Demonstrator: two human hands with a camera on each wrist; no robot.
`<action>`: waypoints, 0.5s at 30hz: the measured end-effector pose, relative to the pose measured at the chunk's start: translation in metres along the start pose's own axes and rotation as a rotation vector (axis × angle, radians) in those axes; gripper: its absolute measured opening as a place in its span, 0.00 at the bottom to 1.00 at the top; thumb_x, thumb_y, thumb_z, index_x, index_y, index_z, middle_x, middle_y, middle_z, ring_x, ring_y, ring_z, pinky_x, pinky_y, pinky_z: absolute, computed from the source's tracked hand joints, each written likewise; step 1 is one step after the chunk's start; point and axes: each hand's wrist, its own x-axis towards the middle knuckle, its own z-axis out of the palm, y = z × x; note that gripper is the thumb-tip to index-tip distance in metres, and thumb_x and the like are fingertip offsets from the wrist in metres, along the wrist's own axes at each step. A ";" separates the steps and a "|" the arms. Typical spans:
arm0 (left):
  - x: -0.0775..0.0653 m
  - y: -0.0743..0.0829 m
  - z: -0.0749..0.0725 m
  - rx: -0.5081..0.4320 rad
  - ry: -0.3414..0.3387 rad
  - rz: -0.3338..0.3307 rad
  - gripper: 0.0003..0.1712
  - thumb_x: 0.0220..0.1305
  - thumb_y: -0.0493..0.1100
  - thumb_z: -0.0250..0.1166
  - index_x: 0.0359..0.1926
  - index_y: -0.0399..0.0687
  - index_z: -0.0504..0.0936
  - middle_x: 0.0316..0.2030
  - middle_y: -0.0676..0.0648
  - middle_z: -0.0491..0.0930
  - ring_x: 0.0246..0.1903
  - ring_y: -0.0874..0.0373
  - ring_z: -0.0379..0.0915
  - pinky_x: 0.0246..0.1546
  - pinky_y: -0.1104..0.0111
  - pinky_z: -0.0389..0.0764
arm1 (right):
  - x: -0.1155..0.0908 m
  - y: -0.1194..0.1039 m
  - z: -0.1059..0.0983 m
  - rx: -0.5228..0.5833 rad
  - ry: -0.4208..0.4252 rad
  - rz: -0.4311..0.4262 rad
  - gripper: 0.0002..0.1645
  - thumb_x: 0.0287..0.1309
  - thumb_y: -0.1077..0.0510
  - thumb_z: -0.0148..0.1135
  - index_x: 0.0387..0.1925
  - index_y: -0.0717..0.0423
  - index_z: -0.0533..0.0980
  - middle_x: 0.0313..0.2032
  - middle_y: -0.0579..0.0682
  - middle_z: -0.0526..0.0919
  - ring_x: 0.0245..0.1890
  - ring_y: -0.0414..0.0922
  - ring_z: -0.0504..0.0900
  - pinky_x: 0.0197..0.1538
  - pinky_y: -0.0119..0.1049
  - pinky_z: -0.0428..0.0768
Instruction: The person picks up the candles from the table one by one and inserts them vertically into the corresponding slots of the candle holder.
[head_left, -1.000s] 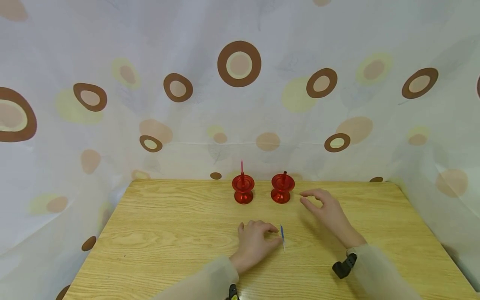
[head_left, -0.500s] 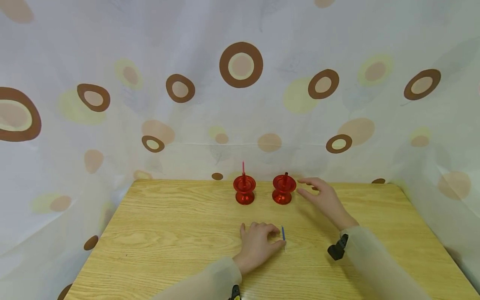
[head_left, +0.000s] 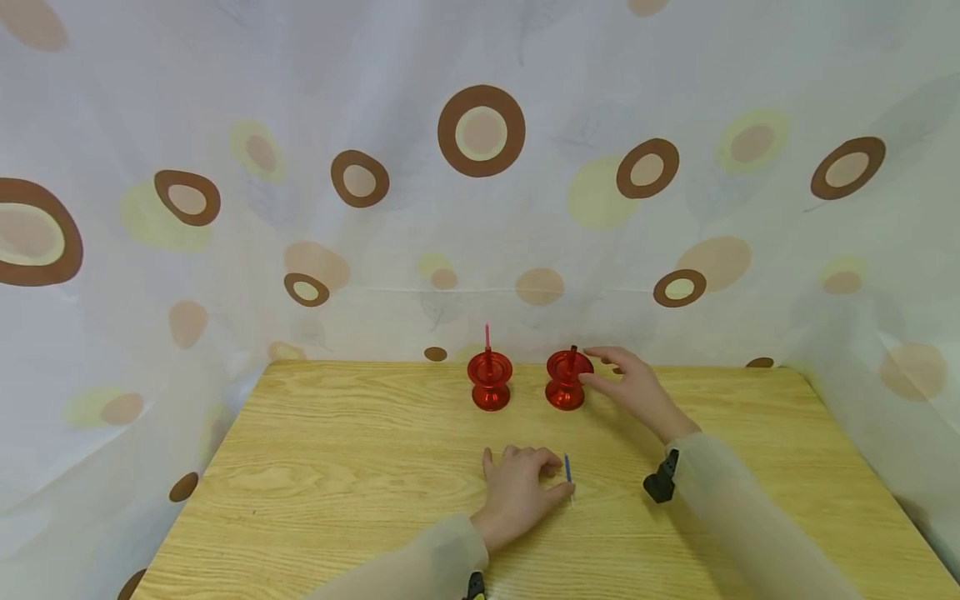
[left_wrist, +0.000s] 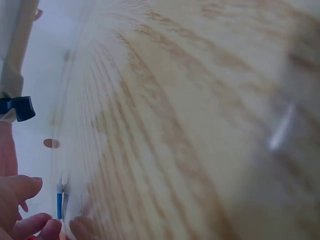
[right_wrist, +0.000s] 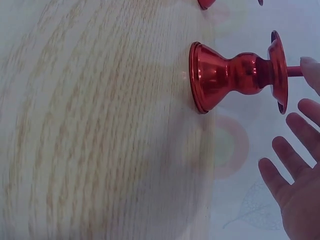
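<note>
A red metal candlestick (head_left: 565,393) with a bare central stem stands near the table's back edge. My right hand (head_left: 633,392) is at its right side, thumb and forefinger spread around the dish. In the right wrist view the thumb tip overlaps the top of the stem (right_wrist: 295,71), with the other fingers (right_wrist: 291,154) extended. A thin blue candle (head_left: 567,469) with a white end lies on the wood in front. Beside it rests my left hand (head_left: 519,492), fingers loosely bent, thumb tip right at the candle. The left wrist view shows the blue candle (left_wrist: 59,204) just beyond the fingertips.
A matching red candlestick (head_left: 491,394) with a pink candle (head_left: 487,336) upright in it stands to the left. The wooden table (head_left: 337,450) ends at a white curtain (head_left: 375,275) with brown rings, which also hangs at both sides.
My right hand has moved left and slightly away from me, from beside the right candlestick to its dish. My left hand has stayed by the blue candle.
</note>
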 end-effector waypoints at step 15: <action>0.006 0.002 0.006 0.029 0.054 -0.022 0.12 0.60 0.57 0.77 0.38 0.57 0.90 0.28 0.64 0.81 0.38 0.60 0.72 0.62 0.23 0.53 | 0.007 0.005 0.009 0.048 0.008 -0.005 0.31 0.69 0.47 0.69 0.67 0.56 0.76 0.68 0.59 0.76 0.68 0.60 0.71 0.69 0.61 0.69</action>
